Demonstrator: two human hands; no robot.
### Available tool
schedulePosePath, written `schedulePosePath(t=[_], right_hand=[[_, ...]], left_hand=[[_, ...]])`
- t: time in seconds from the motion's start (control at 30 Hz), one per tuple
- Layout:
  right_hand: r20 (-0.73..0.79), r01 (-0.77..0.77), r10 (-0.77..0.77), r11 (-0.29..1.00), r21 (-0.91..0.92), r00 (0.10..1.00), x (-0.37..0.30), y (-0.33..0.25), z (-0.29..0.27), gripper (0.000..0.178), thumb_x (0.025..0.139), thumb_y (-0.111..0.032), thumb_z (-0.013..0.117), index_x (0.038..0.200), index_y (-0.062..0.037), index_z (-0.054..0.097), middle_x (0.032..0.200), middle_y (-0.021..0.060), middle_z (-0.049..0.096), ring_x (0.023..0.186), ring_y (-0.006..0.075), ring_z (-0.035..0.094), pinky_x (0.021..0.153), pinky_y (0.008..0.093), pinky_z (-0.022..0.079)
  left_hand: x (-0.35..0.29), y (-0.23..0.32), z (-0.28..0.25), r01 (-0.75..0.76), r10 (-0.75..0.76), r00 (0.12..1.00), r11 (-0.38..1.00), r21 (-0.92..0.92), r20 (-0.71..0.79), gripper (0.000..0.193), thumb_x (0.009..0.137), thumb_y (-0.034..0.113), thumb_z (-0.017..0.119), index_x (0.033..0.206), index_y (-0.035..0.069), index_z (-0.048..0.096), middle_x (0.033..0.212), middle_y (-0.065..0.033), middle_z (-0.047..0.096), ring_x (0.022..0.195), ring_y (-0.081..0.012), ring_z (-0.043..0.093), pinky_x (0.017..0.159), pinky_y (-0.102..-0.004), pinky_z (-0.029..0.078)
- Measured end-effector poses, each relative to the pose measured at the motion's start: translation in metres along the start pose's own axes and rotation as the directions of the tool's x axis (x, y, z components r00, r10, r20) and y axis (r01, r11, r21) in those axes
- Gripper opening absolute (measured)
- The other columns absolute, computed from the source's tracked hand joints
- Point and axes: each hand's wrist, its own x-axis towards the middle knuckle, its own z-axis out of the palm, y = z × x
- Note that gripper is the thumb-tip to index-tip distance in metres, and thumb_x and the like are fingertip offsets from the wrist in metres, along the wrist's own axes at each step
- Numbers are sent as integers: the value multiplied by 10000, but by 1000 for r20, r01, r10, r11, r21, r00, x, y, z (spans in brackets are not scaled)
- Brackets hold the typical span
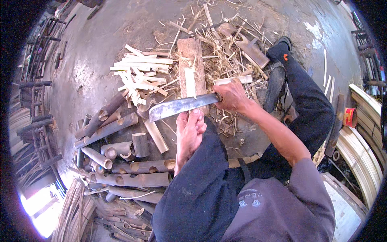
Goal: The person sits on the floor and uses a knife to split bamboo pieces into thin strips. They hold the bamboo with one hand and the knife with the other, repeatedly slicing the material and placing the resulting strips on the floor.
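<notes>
My right hand is wrapped round the handle of a machete, whose broad blade points left. Under the blade lies a pale bamboo strip along a wooden board. Just below the blade, my left hand is closed on the near end of the strip, close to my knee. The blade crosses the strip; whether its edge is cutting into it I cannot tell. A pile of split bamboo strips lies left of the board.
Thin shavings spread right of the board, with bamboo pieces among them. Several bamboo tubes are stacked at the lower left. Long pale slats and a red can stand at the right. My foot rests beyond the shavings.
</notes>
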Motion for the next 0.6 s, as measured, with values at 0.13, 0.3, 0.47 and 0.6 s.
schedulePosePath(t=[0.13, 0.3, 0.47, 0.6], right_hand=[[118, -472, 459, 873, 123, 881, 23, 75, -16, 259, 774, -330, 692, 815, -75, 687, 729, 138, 685, 683, 300, 673, 635, 443, 514], [10, -365, 389, 855, 368, 921, 20, 22, -37, 269, 830, -234, 666, 992, -22, 691, 699, 130, 686, 576, 229, 657, 599, 321, 530], [29, -224, 243, 831, 509, 970, 3, -5, -20, 220, 804, -243, 639, 873, -41, 690, 657, 115, 651, 587, 206, 609, 589, 342, 483], [78, -440, 528, 608, 661, 846, 4, -28, 13, 355, 768, -293, 645, 899, 34, 694, 624, 153, 638, 585, 202, 637, 578, 342, 501]], left_hand=[[-56, 24, 7, -52, 44, 999, 923, 382, 29, 402, 956, 67, 495, 1344, 62, 392, 747, 16, 448, 554, -21, 368, 450, -161, 289], [-8, -8, -69, 353, -384, 923, 878, 324, 34, 467, 985, 197, 514, 1396, 58, 339, 710, 18, 423, 466, -25, 349, 372, -163, 270], [10, 19, -49, 484, -333, 751, 865, -132, 570, 601, 1019, 451, 335, 1472, 61, 271, 913, -126, 550, 564, -101, 507, 437, -214, 441], [33, -37, -15, -215, 224, 974, 892, 398, 24, 518, 1031, 260, 380, 1474, 31, 241, 1205, -168, 551, 961, -181, 567, 861, -339, 488]])
